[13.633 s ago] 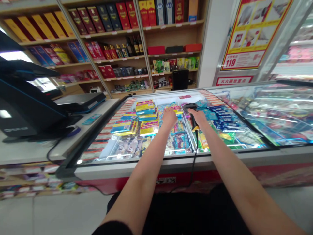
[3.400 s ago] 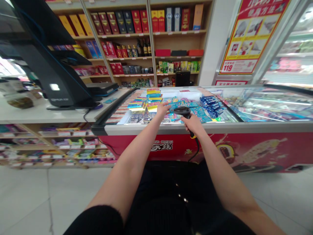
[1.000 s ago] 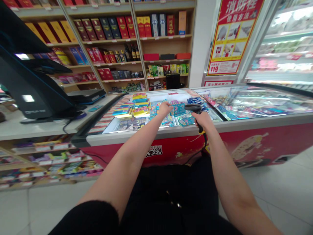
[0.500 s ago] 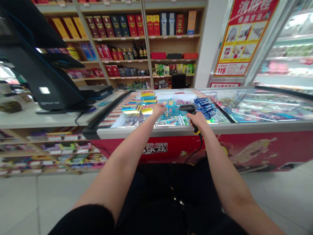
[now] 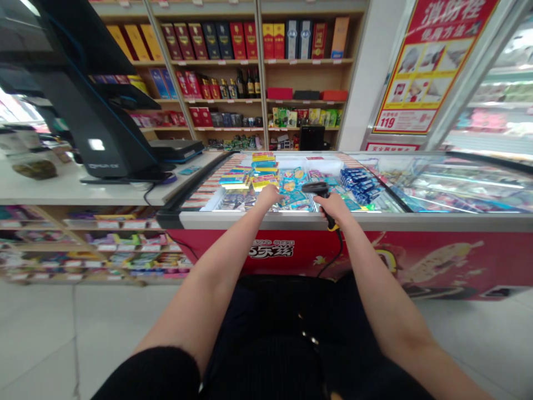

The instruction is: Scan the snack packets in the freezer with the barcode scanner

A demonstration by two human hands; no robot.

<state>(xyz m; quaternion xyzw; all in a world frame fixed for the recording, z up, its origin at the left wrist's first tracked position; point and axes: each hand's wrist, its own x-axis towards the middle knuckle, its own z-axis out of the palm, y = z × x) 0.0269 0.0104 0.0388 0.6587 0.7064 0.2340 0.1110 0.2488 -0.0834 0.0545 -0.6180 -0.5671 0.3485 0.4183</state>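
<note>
My right hand is wrapped around the handle of a black and yellow barcode scanner, its head turned left over the freezer. From the handle's base a dark cable hangs down the freezer front. At the near edge of the goods, my left hand has its fingers closed at the left end of a blue packet; the fingertips are small and partly hidden. Yellow and blue boxes lie just beyond that hand. More light-blue packets lie between the two hands, and dark-blue wrapped packs are to the right.
The red chest freezer spans the front, with a grey rim and glass lids. A black checkout terminal stands on the white counter at left. Shelves of boxed goods line the back wall. A red and yellow poster hangs at right.
My view has turned slightly left. My left hand has drawn nearer and to the left, and the blue packet at its fingers has shifted with it. The scanner stays in my right hand.
</note>
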